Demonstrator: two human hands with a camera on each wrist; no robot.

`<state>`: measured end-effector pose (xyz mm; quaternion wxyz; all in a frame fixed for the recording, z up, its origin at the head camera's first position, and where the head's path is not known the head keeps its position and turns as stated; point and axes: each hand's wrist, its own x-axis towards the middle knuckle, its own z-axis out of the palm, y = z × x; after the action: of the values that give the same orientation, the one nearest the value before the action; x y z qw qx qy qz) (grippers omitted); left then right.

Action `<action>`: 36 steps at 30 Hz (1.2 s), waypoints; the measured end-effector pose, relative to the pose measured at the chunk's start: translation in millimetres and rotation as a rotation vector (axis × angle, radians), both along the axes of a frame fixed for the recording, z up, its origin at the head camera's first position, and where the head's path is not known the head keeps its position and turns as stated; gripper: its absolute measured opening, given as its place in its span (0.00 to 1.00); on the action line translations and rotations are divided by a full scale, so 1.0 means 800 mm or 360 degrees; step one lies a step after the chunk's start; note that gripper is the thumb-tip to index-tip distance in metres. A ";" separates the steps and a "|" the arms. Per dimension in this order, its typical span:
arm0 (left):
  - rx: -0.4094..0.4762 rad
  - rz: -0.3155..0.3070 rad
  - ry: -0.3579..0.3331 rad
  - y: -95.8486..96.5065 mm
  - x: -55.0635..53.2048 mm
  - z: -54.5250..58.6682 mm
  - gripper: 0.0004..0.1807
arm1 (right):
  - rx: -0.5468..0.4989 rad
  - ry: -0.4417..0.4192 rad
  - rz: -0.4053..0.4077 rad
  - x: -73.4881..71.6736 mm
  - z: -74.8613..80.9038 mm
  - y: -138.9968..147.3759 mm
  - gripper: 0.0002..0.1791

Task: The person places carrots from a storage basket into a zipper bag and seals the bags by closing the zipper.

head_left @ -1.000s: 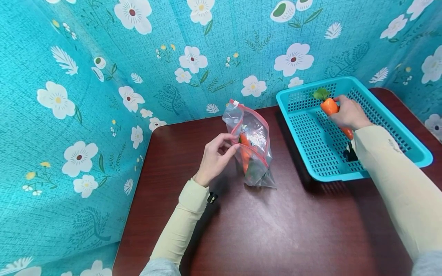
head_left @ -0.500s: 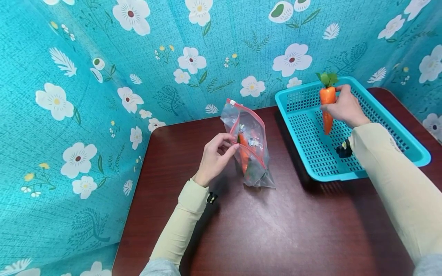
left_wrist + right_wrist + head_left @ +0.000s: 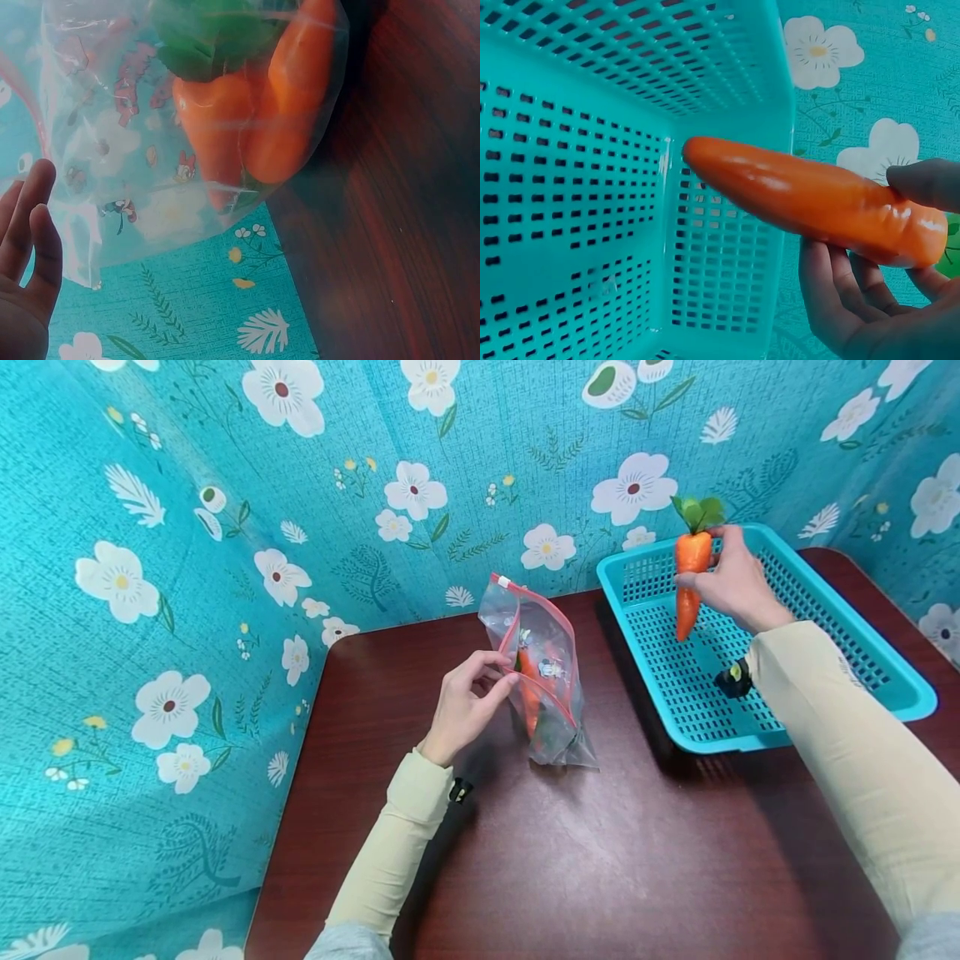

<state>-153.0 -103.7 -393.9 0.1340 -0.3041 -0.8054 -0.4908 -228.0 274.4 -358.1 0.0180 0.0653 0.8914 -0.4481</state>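
A carrot (image 3: 689, 578) with green leaves hangs tip down over the turquoise basket (image 3: 660, 693); my right hand (image 3: 738, 581) grips it near its leafy end, thumb on one side and fingers on the other. The right wrist view shows the same carrot (image 3: 795, 191) in full, above the basket's wall. My left hand (image 3: 467, 706) pinches the red-zippered rim of a clear plastic bag (image 3: 558, 727), whose mouth gapes. Carrots (image 3: 289, 97) lie inside the bag, at least two, seen through its printed plastic in the left wrist view.
The basket stands at the right of the dark wooden table (image 3: 585, 860), with the bag to its left. Behind both hangs a turquoise flowered cloth (image 3: 480, 468). A small black device (image 3: 733, 679) sits at the right wrist.
My right hand has lifted the carrot from low in the basket, turned it upright with leaves up, and moved it left. The left hand keeps its place on the bag's rim.
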 end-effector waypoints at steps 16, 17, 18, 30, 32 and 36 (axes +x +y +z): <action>0.0019 0.0012 0.0038 0.001 0.000 0.003 0.11 | -0.0177 0.0119 -0.0004 0.008 0.030 -0.037 0.46; 0.0018 0.0019 0.0029 0.002 0.001 0.004 0.11 | -0.0192 0.0131 -0.0004 0.009 0.034 -0.041 0.46; 0.0019 0.0025 0.0018 0.002 0.002 0.006 0.11 | -0.0201 0.0139 -0.0003 0.010 0.037 -0.046 0.46; 0.0045 -0.0013 0.0063 0.009 0.020 0.035 0.11 | -0.0411 0.0252 0.0118 0.025 0.072 -0.096 0.43; 0.0051 -0.0009 0.0065 0.007 0.016 0.028 0.11 | -0.0470 0.0288 0.0139 0.028 0.076 -0.104 0.42; 0.0060 -0.0010 0.0058 0.004 0.004 0.010 0.13 | -0.0534 0.0351 0.0186 0.035 0.082 -0.117 0.40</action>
<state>-149.8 -100.9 -385.6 0.1527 -0.3129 -0.7925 -0.5008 -200.2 180.5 -292.4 -0.0431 -0.0398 0.8032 -0.5929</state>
